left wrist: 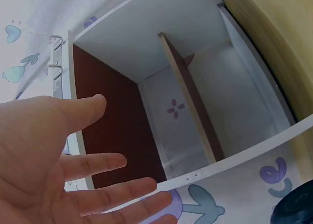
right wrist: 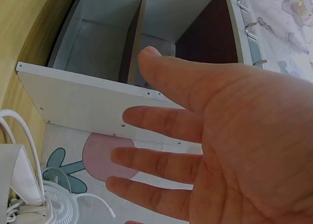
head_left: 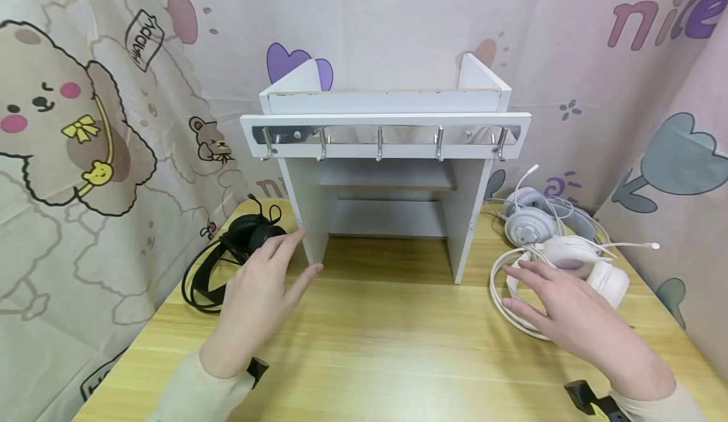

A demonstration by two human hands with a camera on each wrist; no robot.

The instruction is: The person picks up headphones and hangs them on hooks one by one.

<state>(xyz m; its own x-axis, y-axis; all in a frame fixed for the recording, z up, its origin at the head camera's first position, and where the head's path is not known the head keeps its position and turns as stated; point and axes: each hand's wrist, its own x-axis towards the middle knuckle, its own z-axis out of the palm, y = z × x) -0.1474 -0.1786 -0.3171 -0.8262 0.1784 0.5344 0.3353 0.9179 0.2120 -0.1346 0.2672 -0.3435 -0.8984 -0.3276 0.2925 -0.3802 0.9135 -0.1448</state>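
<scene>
My left hand point(head_left: 258, 292), fingers spread and holding nothing, hovers at the left side of a white shelf rack point(head_left: 389, 103). Black headphones point(head_left: 250, 235) with a cable lie on the table just behind that hand, partly covered by it. On the other side my right hand point(head_left: 574, 314) is spread and holds nothing. It overlaps white headphones point(head_left: 571, 251) in the head view. Behind these sits another white headset point(head_left: 529, 225) with a thin microphone boom. Several metal hooks point(head_left: 380, 143) line the rack's front board. Both wrist views show straight, apart fingers before the rack.
The rack stands at the back of a wooden table point(head_left: 387, 346), with an inner shelf point(head_left: 387, 175) and open space below. A printed cloth curtain point(head_left: 392, 24) hangs behind and along both sides. White cables point(head_left: 500, 283) loop on the table at right.
</scene>
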